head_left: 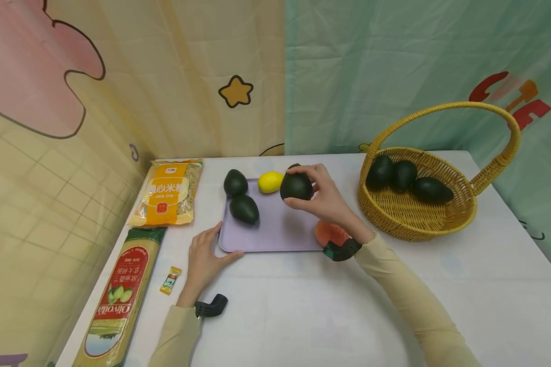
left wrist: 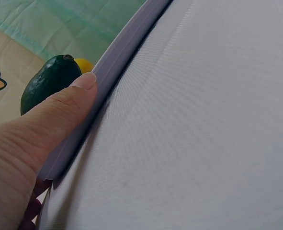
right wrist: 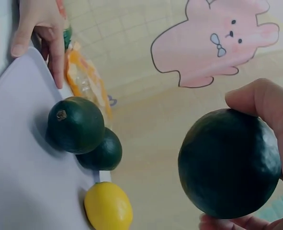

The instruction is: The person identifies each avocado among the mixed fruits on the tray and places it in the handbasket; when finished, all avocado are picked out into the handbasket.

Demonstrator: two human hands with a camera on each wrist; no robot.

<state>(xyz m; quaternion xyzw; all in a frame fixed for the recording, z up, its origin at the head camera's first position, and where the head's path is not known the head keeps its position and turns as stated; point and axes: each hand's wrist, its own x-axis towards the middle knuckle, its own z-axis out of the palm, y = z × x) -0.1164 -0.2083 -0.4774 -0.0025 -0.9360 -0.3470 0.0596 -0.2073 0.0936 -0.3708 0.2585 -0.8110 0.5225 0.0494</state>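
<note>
My right hand (head_left: pixel 319 191) grips a dark green avocado (head_left: pixel 296 187) between thumb and fingers, held above the lilac tray (head_left: pixel 280 232). In the right wrist view that avocado (right wrist: pixel 230 165) is large and close. At the tray's near left corner, my left hand (head_left: pixel 206 257) touches the rim, its thumb along the front edge and its fingers along the left side. Two avocados (head_left: pixel 244 209) lie at the tray's left, one at the back corner. A yellow lemon (head_left: pixel 270 182) sits at the back edge. A pinkish-red fruit (head_left: pixel 329 232) is partly hidden by my right wrist.
A wicker basket (head_left: pixel 413 232) with a tall handle stands right of the tray, holding 3 avocados (head_left: pixel 404 175). Left of the tray lie a bag of macaroni-like pasta (head_left: pixel 167 193), a long spaghetti pack (head_left: pixel 124 290) and a small snack packet (head_left: pixel 170 280). Curtains (head_left: pixel 257 41) hang behind the table.
</note>
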